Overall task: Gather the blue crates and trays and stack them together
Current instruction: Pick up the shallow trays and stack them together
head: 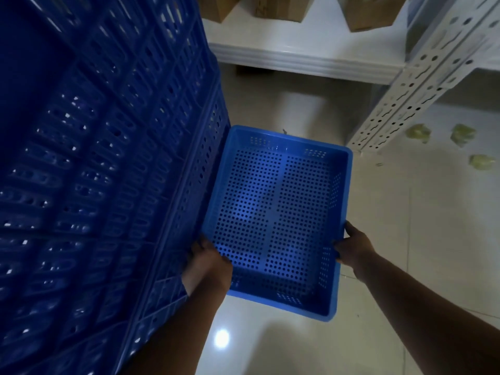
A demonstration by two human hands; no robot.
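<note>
Gripping tray (273, 212) by opposite rims, left hand (207, 262) and right hand (354, 249), fingers curled closed, for level carrying; beside left fingers, tall crates (94, 158).

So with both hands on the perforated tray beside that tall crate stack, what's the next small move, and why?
Probably lift the tray and bring it towards the crate stack on the left. The left hand and right hand already grip its opposite rims, it looks empty, and it lies apart from the stack it should join.
</note>
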